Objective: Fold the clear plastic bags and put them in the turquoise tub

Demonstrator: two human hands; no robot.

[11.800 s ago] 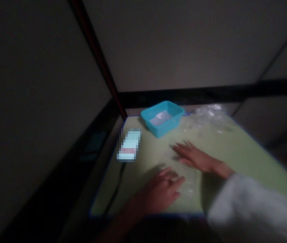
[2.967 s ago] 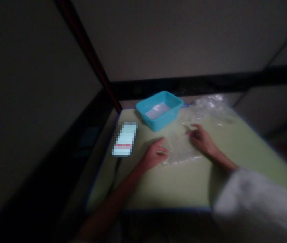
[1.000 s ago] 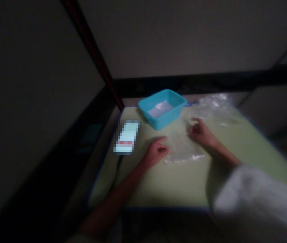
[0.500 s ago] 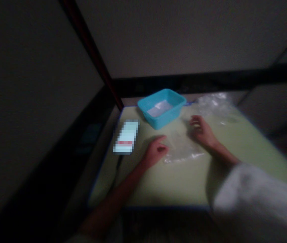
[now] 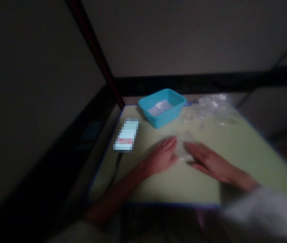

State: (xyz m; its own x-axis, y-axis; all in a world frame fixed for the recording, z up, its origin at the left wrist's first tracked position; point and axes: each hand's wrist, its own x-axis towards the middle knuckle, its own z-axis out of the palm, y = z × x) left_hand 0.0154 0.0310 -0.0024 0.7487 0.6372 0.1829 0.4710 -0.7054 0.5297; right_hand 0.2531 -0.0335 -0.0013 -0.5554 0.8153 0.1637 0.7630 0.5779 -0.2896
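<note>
A clear plastic bag (image 5: 184, 150) lies on the pale yellow-green table, mostly covered by my two hands. My left hand (image 5: 164, 156) rests at its left side, fingers stretched out flat. From the right, my right hand (image 5: 207, 160) reaches over the bag's other side, its fingers extended and the thumb apart. A narrow strip of the bag shows between the fingertips. Neither hand grips anything that I can see. The picture is dim and blurred, so the bag's edges are hard to make out.
Behind the hands stands a turquoise plastic basket (image 5: 160, 119) with white sheets inside. At the back right lies a heap of crumpled clear plastic bags (image 5: 215, 104). A lit phone (image 5: 127, 135), pixelated, sits at the left with a dark cable. Walls rise behind and at left.
Both hands have come down flat onto the plastic bag and closer together. My right hand moved toward me from beside the heap; my left hand uncurled its fingers.
</note>
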